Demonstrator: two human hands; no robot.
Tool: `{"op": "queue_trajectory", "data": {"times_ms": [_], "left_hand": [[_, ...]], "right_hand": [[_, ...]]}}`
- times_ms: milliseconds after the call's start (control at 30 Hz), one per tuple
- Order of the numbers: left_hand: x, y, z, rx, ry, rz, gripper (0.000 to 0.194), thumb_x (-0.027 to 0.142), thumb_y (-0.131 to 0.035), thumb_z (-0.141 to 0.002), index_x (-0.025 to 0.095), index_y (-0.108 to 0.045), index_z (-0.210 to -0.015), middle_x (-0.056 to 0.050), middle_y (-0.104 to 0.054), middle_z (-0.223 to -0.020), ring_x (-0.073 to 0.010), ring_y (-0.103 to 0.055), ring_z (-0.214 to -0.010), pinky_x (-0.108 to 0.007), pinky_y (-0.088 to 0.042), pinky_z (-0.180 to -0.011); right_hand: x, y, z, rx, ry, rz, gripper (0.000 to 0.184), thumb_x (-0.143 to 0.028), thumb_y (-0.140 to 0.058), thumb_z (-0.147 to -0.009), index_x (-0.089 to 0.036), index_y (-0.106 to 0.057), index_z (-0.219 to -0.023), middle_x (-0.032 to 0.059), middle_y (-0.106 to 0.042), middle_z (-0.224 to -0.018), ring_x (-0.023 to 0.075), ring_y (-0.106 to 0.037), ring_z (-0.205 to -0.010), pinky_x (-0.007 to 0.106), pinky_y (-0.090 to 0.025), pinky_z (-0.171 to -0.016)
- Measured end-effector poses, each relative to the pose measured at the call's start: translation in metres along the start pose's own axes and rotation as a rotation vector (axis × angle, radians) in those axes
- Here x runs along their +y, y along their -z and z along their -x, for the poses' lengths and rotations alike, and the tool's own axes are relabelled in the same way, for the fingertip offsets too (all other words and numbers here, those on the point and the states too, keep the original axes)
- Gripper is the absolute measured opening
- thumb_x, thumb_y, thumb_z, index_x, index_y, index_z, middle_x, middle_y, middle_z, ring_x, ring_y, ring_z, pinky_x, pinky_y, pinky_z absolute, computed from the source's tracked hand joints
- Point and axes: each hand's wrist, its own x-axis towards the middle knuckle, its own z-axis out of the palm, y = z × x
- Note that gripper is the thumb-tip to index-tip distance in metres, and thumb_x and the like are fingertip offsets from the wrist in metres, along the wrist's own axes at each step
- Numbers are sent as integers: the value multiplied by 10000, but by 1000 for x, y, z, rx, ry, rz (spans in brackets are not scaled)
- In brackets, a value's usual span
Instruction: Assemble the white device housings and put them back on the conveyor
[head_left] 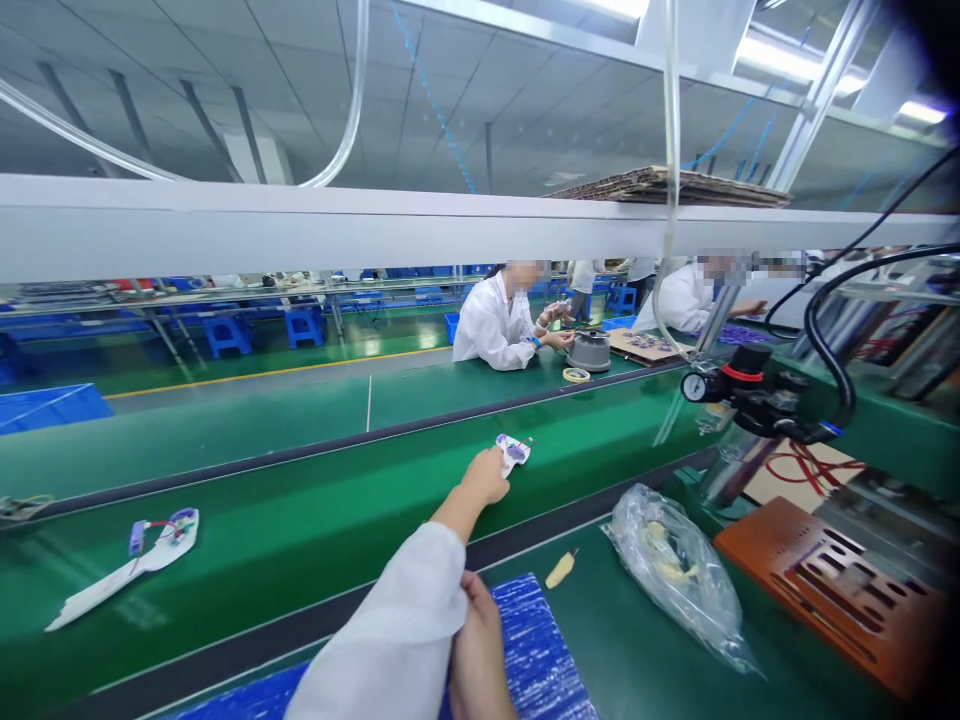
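Note:
My left hand (pixel 487 476) reaches out over the green conveyor belt (pixel 300 520), its fingers closed on a white plastic shell (pixel 514 453) with a purple part inside. A short wire end sticks out from the shell's far side. My right hand (pixel 480 635) is close to me, curled against the cuff of my left white sleeve (pixel 405 620); part of its fingers is hidden behind the cloth. On the belt to the left lies a long white handle shell (pixel 127 575) with a purple part, a small board and red wires.
Near me are a blue mat (pixel 544 650), a small cream-coloured piece (pixel 560 569), a clear plastic bag (pixel 675 570) and an orange slotted plate (pixel 832 590). A pressure gauge (pixel 694 387) with black hoses stands right. Across the belt a co-worker (pixel 495 320) handles parts beside a grey pot-like object (pixel 589 351).

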Motion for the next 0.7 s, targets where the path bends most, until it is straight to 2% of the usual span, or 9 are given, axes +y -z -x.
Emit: {"op": "queue_trajectory", "data": {"times_ms": [100,167,233,300,333,433,533,600,700], "left_hand": [[-40,21,74,44,-32,63,238,12,-583,-738,162,-517,-910,-50,-589,-976,-165,-563,-900,-269,-438,-795],[-66,25,137,64,-31,101,261,-13,-538,-721,187,-473,-877,-21,-569,-978,-144,-546,-896,-247,-415,-795],[-86,24,197,48,-26,183,317,-41,-482,-687,205,-453,-885,-2,-551,-973,-140,-538,-887,-248,-404,-794],[-98,20,240,38,40,207,354,-42,-460,-673,215,-467,-917,-12,-539,-1017,-163,-536,-926,-280,-398,-824],[-99,17,253,57,72,199,353,-20,-479,-684,220,-482,-942,-22,-536,-1047,-185,-531,-966,-306,-393,-852],[-95,6,259,210,137,169,309,133,-604,-744,224,-517,-1026,-52,-538,-1108,-248,-507,-1061,-372,-382,-913],[-90,-8,244,342,148,218,366,253,-665,-771,203,-513,-1100,-71,-554,-1109,-258,-521,-1050,-386,-406,-909],[-91,-17,237,375,142,258,442,267,-688,-767,192,-500,-1160,-68,-572,-1069,-252,-534,-1012,-388,-421,-898],[-98,-24,237,391,122,298,547,274,-710,-760,205,-465,-1244,-44,-594,-1013,-239,-545,-960,-385,-438,-874]], "right_hand": [[1,8,-12,355,-302,-478,307,-465,-657,-773,-176,-641,-876,-7,-651,-643,128,-596,-505,242,-491,-471],[-2,18,-20,474,-362,-585,375,-416,-733,-674,-171,-638,-940,-16,-639,-678,110,-581,-522,222,-476,-485],[-7,26,-24,396,-359,-518,402,-400,-733,-655,-164,-647,-969,-12,-636,-683,109,-561,-520,226,-459,-486],[-10,28,-23,187,-361,-397,378,-396,-720,-665,-151,-662,-946,-4,-629,-636,122,-542,-495,247,-447,-482],[-11,27,-21,72,-361,-335,360,-394,-715,-671,-145,-668,-927,-3,-620,-602,132,-536,-484,258,-445,-483],[-14,22,-11,-199,-316,-164,307,-386,-685,-712,-141,-682,-897,5,-600,-560,158,-539,-498,282,-448,-497],[-17,21,-5,-343,-164,-11,228,-336,-623,-783,-161,-698,-908,44,-646,-712,171,-569,-589,296,-460,-559],[-19,25,-4,-425,-68,46,183,-283,-591,-813,-183,-710,-910,62,-658,-839,184,-601,-691,305,-473,-630],[-21,32,-6,-557,-14,41,163,-241,-581,-833,-202,-718,-913,72,-656,-948,205,-626,-843,317,-484,-729]]}}
